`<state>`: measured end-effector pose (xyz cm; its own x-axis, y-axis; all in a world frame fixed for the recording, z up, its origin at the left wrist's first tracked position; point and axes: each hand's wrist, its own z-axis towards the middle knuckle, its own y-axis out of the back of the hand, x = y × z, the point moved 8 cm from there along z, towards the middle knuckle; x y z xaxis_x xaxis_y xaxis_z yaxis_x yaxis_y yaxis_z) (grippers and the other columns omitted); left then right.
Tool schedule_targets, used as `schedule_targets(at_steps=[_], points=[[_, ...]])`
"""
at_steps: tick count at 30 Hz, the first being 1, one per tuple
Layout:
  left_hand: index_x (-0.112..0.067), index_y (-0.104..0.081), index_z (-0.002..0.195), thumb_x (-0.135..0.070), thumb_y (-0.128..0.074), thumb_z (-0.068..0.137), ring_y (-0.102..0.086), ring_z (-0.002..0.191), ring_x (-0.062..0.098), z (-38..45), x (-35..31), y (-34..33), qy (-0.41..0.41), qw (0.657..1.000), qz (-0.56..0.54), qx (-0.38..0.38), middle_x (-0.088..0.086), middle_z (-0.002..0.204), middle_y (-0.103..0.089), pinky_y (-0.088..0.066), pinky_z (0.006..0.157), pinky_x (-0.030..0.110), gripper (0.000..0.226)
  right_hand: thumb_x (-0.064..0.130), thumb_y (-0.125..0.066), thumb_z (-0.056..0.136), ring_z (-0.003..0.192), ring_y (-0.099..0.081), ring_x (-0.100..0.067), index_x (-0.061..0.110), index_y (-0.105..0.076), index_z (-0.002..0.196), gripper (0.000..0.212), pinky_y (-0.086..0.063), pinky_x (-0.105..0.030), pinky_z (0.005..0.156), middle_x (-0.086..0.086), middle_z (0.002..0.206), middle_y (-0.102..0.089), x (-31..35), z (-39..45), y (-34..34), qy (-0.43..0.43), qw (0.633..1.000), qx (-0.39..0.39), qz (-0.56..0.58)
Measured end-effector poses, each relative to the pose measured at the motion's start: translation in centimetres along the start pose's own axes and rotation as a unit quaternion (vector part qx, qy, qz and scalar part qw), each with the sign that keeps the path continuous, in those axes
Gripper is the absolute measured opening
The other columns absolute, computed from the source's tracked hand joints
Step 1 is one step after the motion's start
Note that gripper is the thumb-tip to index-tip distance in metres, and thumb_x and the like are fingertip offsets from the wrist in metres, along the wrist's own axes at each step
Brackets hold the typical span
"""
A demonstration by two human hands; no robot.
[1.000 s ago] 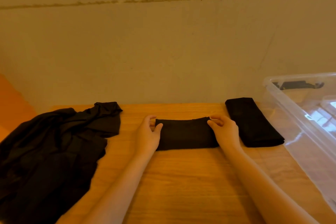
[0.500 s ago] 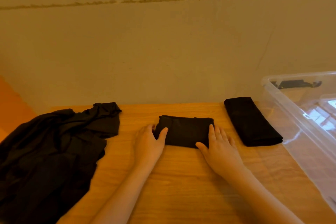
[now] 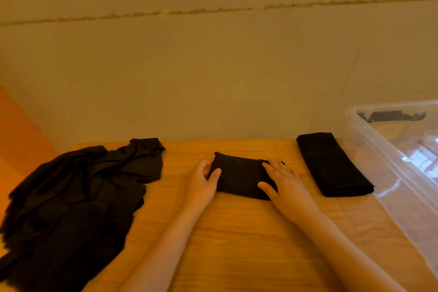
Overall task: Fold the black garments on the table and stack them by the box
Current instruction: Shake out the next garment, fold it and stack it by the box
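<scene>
A small folded black garment (image 3: 239, 176) is seen lying at the middle of the wooden surface (image 3: 237, 244), towards its far edge. Its left end is held by the left hand (image 3: 201, 181): the thumb is laid on top of the cloth and the fingers are curled round the end, so that grip is clamped on the garment. The right hand (image 3: 283, 181) is laid flat on the right part of the same garment, with its fingers straight and spread apart and the thumb stretched along the near edge of the cloth; nothing is grasped by it, the fabric is only pressed down. Both bare forearms are seen reaching in from the near edge. To the right, apart from the held piece, a second folded black garment (image 3: 331, 165) is laid as a long narrow bundle, angled from far left to near right, just beside the wall of a clear plastic box (image 3: 379, 149) that fills the right side of the view. A dark clip (image 3: 391, 116) is seen at the far end of the box. On the left of the surface a loose heap of unfolded black garments (image 3: 78, 199) is spread, well apart from the hands, part of it cut off by the left and near edges of the view. A plain beige wall (image 3: 213, 66) is seen behind the surface.
</scene>
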<state>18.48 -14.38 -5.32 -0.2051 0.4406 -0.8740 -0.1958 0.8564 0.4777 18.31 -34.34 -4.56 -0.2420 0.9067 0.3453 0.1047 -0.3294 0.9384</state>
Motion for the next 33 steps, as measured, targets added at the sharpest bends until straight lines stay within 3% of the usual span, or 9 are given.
schedule_targets(at_steps=[5, 10, 14, 20, 25, 27, 29, 31, 33], points=[[-0.015, -0.053, 0.123, -0.026, -0.053, 0.094, -0.052, 0.117, 0.013, 0.0, -0.2, 0.0, -0.033, 0.999, 0.019, -0.017, 0.000, 0.126, -0.056, -0.046, 0.086, 0.022, 0.032, 0.032, -0.053, 0.092, 0.134, -0.035, -0.016, 0.019, -0.037, 0.141, 0.053, -0.031, -0.029, 0.108, -0.001, 0.145, -0.039, -2.5, 2.3, 1.8, -0.076, 0.990, -0.066, 0.099], [-0.015, -0.056, 0.121, -0.030, -0.053, 0.093, -0.055, 0.112, 0.013, 0.2, 0.0, 0.2, -0.042, 0.997, 0.043, -0.040, -0.001, 0.119, -0.059, -0.050, 0.083, 0.025, 0.031, 0.030, -0.062, 0.086, 0.105, -0.054, -0.014, 0.017, -0.065, 0.109, 0.026, -0.044, -0.029, 0.094, 0.002, 0.109, -0.062, -3.5, 3.2, 2.2, -0.084, 0.985, -0.098, 0.110], [-0.014, -0.058, 0.120, -0.030, -0.054, 0.093, -0.055, 0.110, 0.013, 0.3, -0.1, 0.7, -0.046, 0.995, 0.057, -0.074, 0.000, 0.117, -0.060, -0.045, 0.077, 0.019, 0.032, 0.025, -0.063, 0.086, 0.100, -0.056, -0.013, 0.012, -0.069, 0.105, 0.024, -0.040, -0.020, 0.087, 0.000, 0.102, -0.066, -2.8, 2.3, 3.9, -0.061, 0.974, -0.200, 0.093], [-0.013, -0.056, 0.113, -0.027, -0.052, 0.095, -0.050, 0.076, 0.001, 0.2, 0.0, 0.8, -0.038, 0.992, 0.057, -0.106, -0.007, 0.095, -0.056, -0.038, 0.057, 0.013, 0.024, 0.014, -0.058, 0.090, 0.081, -0.056, -0.007, 0.007, -0.069, 0.104, 0.019, -0.041, -0.015, 0.077, -0.006, 0.097, -0.069, -4.2, 2.4, 2.9, -0.085, 0.963, -0.179, 0.184], [-0.012, -0.053, 0.125, -0.033, -0.051, 0.095, -0.056, 0.107, 0.016, 1.1, 0.3, 1.0, -0.009, 0.991, 0.097, -0.088, 0.002, 0.119, -0.059, -0.047, 0.076, 0.023, 0.037, 0.013, -0.047, 0.095, 0.082, -0.056, -0.007, 0.007, -0.062, 0.114, 0.025, -0.039, -0.009, 0.065, -0.006, 0.104, -0.065, -5.3, 2.2, 2.5, -0.129, 0.938, -0.189, 0.261], [-0.012, -0.052, 0.128, -0.035, -0.050, 0.095, -0.054, 0.113, 0.018, 1.5, 0.8, 1.0, 0.009, 0.991, 0.113, -0.075, 0.002, 0.124, -0.057, -0.045, 0.080, 0.024, 0.040, 0.019, -0.044, 0.097, 0.087, -0.057, -0.006, 0.010, -0.054, 0.127, 0.033, -0.041, -0.010, 0.068, -0.006, 0.116, -0.061, -4.7, 2.2, 2.4, -0.133, 0.934, -0.162, 0.290], [-0.013, -0.052, 0.131, -0.035, -0.047, 0.096, -0.052, 0.118, 0.019, 1.9, 0.9, 0.6, 0.005, 0.990, 0.131, -0.047, 0.003, 0.129, -0.056, -0.048, 0.092, 0.029, 0.042, 0.024, -0.044, 0.097, 0.111, -0.054, -0.011, 0.016, -0.043, 0.137, 0.041, -0.043, -0.018, 0.086, -0.002, 0.133, -0.052, -2.8, 2.2, 1.8, -0.094, 0.956, -0.093, 0.260], [-0.014, -0.050, 0.134, -0.033, -0.046, 0.097, -0.050, 0.122, 0.020, 2.2, 0.5, 0.2, -0.008, 0.990, 0.141, -0.021, 0.004, 0.133, -0.054, -0.046, 0.098, 0.034, 0.042, 0.028, -0.041, 0.098, 0.133, -0.037, -0.012, 0.020, -0.033, 0.142, 0.046, -0.031, -0.024, 0.105, 0.002, 0.146, -0.038, -0.7, 1.9, 0.9, -0.038, 0.987, -0.027, 0.152], [-0.014, -0.050, 0.133, -0.031, -0.046, 0.097, -0.051, 0.120, 0.019, 2.4, -0.2, 0.4, -0.026, 0.988, 0.148, -0.018, 0.004, 0.131, -0.055, -0.047, 0.094, 0.030, 0.040, 0.033, -0.035, 0.099, 0.140, -0.021, -0.010, 0.022, -0.023, 0.146, 0.050, -0.018, -0.025, 0.113, 0.004, 0.153, -0.025, 0.2, 1.1, 0.2, -0.010, 0.999, 0.006, 0.041]])
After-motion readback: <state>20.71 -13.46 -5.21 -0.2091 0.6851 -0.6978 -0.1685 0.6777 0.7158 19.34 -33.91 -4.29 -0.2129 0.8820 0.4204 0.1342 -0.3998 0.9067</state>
